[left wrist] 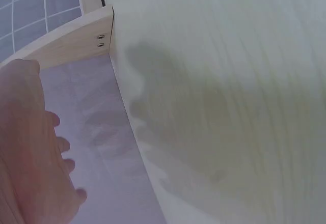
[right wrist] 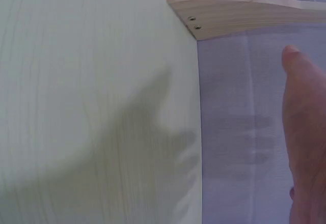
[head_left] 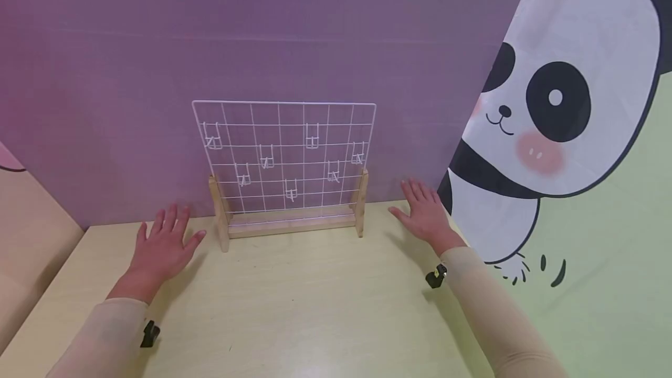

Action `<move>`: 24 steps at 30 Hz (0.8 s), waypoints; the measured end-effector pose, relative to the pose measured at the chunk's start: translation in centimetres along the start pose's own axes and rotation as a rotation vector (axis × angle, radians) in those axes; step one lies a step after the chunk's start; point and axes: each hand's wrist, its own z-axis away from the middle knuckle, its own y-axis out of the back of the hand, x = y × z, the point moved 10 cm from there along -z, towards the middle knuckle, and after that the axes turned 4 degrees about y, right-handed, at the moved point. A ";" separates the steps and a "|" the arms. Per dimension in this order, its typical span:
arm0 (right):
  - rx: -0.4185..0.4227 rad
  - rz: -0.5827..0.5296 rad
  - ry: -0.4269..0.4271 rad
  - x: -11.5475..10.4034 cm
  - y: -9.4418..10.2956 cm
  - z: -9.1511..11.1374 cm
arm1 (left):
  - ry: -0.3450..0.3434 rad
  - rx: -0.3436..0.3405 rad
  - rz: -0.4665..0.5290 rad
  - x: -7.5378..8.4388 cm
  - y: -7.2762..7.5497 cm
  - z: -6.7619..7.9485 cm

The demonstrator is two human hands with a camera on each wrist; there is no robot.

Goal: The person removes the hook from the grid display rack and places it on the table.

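Observation:
A white wire grid rack (head_left: 291,156) stands upright in a wooden base (head_left: 294,225) at the back of the table. Several small white wire hooks (head_left: 312,137) hang on its mesh, at different heights. To the left of the rack, my left hand (head_left: 163,249) is held with fingers spread and nothing in it. My right hand (head_left: 426,217) is likewise spread and holds nothing, to the right of the rack. Both wrist views show a screwed wooden side foot of the base (left wrist: 76,38), (right wrist: 244,15) beyond the hand, with a hand shadow on the tabletop.
The pale wooden table (head_left: 294,308) ends at a purple wall panel (head_left: 294,28) behind the rack. On the right, a green wall (head_left: 604,308) carries a large panda picture (head_left: 604,28). A small black device (head_left: 437,276) sits at the right wrist, another black device (head_left: 150,334) at the left.

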 end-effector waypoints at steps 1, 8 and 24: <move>0.019 -0.021 0.004 -0.1 0.2 -0.1 | 0.000 -0.009 0.021 0.0 -0.1 0.0; 0.138 -0.141 0.026 -0.5 1.0 -0.5 | -0.020 0.012 0.162 0.2 0.1 -0.6; 0.142 -0.623 -0.060 -0.6 1.0 -0.8 | 0.007 0.003 0.581 1.2 1.1 -0.9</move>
